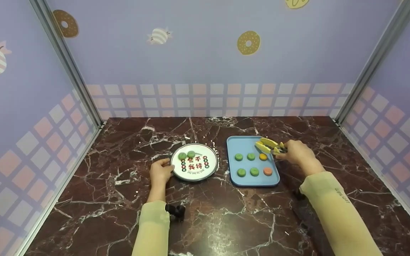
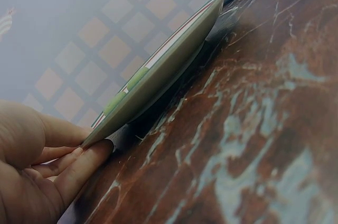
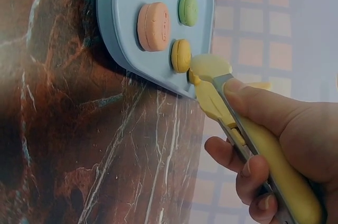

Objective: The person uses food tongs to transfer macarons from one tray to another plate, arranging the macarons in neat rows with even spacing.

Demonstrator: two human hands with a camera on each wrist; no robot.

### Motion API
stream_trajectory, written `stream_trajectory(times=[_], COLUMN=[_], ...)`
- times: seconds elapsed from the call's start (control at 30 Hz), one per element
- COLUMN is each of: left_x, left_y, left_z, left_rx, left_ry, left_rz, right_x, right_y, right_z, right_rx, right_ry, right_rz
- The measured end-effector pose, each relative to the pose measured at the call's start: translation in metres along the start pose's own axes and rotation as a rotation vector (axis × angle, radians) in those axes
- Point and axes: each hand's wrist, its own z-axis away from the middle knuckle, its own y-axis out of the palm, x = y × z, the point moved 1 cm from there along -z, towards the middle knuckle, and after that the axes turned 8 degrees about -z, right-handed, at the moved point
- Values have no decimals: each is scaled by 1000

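Gripping yellow tongs (image 1: 269, 146), my right hand (image 1: 297, 152) hovers over the far right corner of the blue tray (image 1: 234, 142); in the right wrist view the fingers and thumb curl round the handles, and the tongs' rounded tips sit just beside the yellow macaron (image 3: 180, 55), seemingly touching it, though I cannot tell whether they have closed on it. That macaron lies in the tray's far row, to the right of two green ones (image 1: 245, 156). The near row holds two more green macarons (image 1: 248, 172) and a pink one (image 1: 268, 171).

My left hand (image 1: 160, 171) rests on the dark marble table (image 1: 119, 199) at the near left rim of the round plate (image 1: 210, 167). In the left wrist view the fingers (image 2: 79, 168) curl loosely with their tips against the plate's edge; nothing is gripped. Two green macarons (image 1: 186, 155) sit side by side at the plate's far left, beside its red printed characters.

Plate and tray stand near each other at mid-table, not touching. Lilac walls printed with doughnuts (image 1: 248, 42) enclose the scene.
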Motion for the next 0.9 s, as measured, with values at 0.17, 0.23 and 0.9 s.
stream_trajectory(times=[0.17,0.23,0.9], left_x=[-1,-1,0], left_y=[0,-1,0], left_z=[0,0,-1], left_rx=[4,2,-7], left_ry=[-6,-5,-15], left_rz=[-8,-11,-5], right_x=[-1,-1,15], right_y=[0,0,3], right_z=[1,2,0], right_rx=[-9,-10,16], right_ry=[-18,-22,-39], right_rz=[-9,-14,-1])
